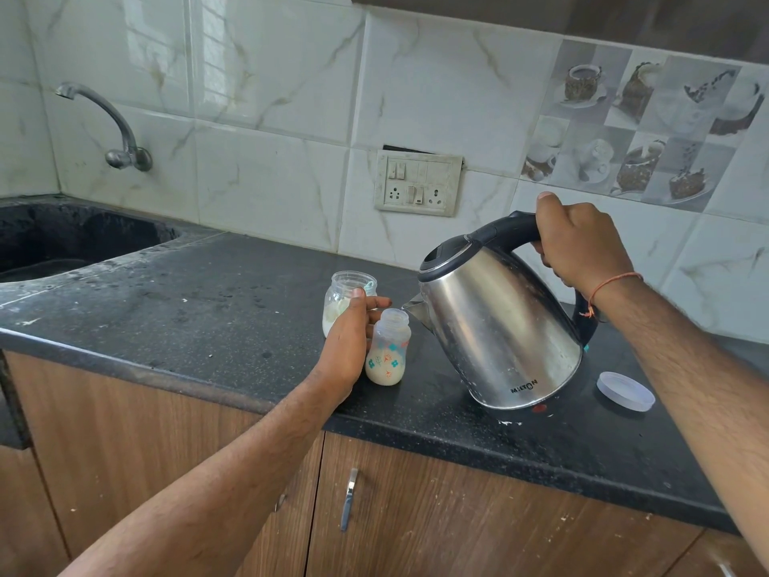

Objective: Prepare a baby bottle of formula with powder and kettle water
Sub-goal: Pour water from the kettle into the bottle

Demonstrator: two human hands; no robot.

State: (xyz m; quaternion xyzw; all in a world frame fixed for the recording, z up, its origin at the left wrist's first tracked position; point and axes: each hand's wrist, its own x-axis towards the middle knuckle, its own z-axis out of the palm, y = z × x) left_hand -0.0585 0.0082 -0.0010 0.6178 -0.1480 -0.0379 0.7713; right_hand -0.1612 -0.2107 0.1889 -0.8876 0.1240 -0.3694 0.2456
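Observation:
A small clear baby bottle (388, 351) with flower prints stands uncapped on the black counter (199, 310), holding milky liquid in its lower half. My left hand (347, 347) wraps its left side. My right hand (582, 243) grips the black handle of a steel kettle (503, 322), which is tilted left with its spout right at the bottle's mouth. Behind the bottle an open clear jar (343, 299) holds white powder.
A white round lid (625, 391) lies on the counter right of the kettle. A dark sink (62, 239) and a wall tap (116, 127) sit at the left. A switch and socket plate (418, 183) is on the tiled wall. Wooden cabinet doors (416, 514) are below.

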